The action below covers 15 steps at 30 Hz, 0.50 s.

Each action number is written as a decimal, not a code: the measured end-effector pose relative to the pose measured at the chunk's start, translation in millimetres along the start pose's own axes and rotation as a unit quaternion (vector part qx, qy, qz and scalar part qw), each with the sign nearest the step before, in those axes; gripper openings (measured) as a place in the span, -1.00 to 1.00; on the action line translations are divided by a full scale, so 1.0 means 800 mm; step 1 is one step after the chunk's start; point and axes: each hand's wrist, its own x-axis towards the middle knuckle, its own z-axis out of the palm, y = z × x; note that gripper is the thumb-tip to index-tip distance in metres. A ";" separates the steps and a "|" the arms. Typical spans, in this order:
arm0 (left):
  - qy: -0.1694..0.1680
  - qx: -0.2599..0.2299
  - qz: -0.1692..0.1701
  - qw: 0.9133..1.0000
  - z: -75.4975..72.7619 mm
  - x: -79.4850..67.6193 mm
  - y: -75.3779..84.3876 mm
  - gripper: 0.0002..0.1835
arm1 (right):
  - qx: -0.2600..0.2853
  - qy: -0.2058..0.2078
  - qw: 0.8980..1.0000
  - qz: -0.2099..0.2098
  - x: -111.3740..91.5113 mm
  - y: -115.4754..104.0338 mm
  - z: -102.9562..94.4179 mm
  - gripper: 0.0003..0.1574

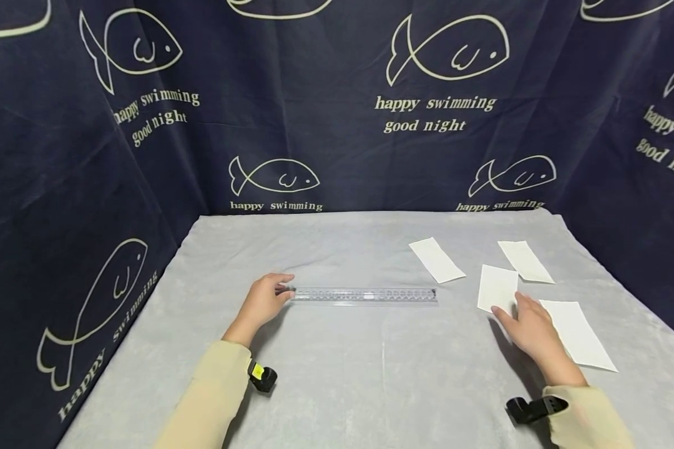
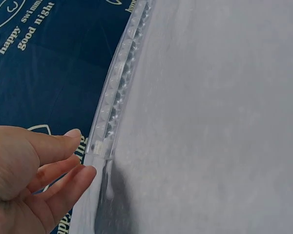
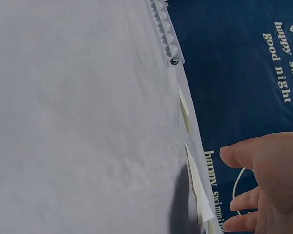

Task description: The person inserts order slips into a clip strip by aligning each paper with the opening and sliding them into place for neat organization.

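A long clear plastic ruler-like strip with a row of round shapes lies crosswise on the table. My left hand is at its left end, thumb and fingers parted; in the left wrist view the fingertips stand just short of the strip's end. To the right, my right hand hovers with spread, relaxed fingers at the lower edge of a white paper piece. In the right wrist view nothing is between that hand's thumb and fingers.
A larger white sheet lies partly behind the right hand. Two narrow white paper pieces are farther back, one on the left and one on the right. Grey cloth covers the table, with dark blue printed curtains around it.
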 end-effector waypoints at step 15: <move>0.012 -0.045 -0.049 0.998 0.012 0.005 0.000 -0.67 | -0.016 -0.018 0.996 0.084 0.005 0.007 -0.002 0.00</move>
